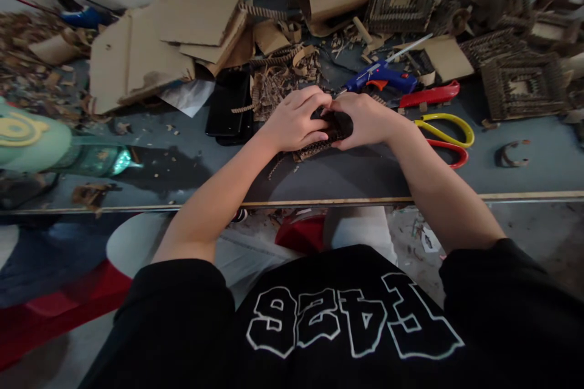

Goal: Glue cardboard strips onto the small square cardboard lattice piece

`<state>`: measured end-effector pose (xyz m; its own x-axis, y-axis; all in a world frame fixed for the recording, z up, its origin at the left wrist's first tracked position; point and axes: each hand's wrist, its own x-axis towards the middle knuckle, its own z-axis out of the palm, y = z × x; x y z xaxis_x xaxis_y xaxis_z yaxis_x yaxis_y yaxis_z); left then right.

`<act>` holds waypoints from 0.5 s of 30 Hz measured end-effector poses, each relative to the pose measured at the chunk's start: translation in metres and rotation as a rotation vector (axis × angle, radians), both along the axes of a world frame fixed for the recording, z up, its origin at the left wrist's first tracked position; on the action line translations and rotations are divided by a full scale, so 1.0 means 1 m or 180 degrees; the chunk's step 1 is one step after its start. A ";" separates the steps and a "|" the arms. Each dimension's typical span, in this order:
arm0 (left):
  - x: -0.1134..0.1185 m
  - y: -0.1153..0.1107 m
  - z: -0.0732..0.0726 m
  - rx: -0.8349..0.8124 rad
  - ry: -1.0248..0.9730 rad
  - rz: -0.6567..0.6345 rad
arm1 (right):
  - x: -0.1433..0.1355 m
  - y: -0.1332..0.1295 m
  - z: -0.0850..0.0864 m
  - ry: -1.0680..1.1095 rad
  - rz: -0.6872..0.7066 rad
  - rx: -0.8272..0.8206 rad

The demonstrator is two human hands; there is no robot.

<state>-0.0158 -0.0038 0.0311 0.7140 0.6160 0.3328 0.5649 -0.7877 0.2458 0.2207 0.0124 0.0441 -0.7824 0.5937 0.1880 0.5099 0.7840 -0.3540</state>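
Observation:
Both my hands meet over a small dark piece made of corrugated cardboard strips [314, 151] near the table's front. My left hand [298, 118] is closed on its left side, fingers bent over it. Curled round its right side is my right hand [365, 118], thumb low and fingertips close to the left ones. Much of the piece is hidden under the fingers. Just beyond my right hand lies a blue glue gun [396, 78] with an orange trigger. A red-handled cutter [431, 95] and scissors with yellow and red handles [449, 129] lie right of it.
A black phone [228, 103] lies left of my hands, before a heap of cardboard shreds [274, 88]. Flat cardboard sheets [150, 51] are stacked behind. Layered square cardboard pieces [522, 86] stand at right. A green bottle [36, 140] juts in at left. The table edge [328, 201] runs below my forearms.

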 end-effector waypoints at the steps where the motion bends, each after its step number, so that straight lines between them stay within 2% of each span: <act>1: -0.001 0.000 -0.001 0.0021 -0.0030 0.0009 | 0.000 0.000 0.001 0.0013 0.0029 -0.0007; 8: -0.007 0.005 -0.008 0.0140 -0.0278 0.0148 | 0.003 -0.001 0.005 0.0022 0.0107 -0.0085; 15: -0.005 0.003 0.000 -0.0016 -0.0032 0.0086 | 0.001 -0.002 0.003 0.0031 0.0099 -0.0072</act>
<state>-0.0207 -0.0005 0.0311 0.6938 0.6367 0.3366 0.5835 -0.7709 0.2554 0.2217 0.0104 0.0474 -0.7987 0.5734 0.1824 0.4819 0.7911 -0.3767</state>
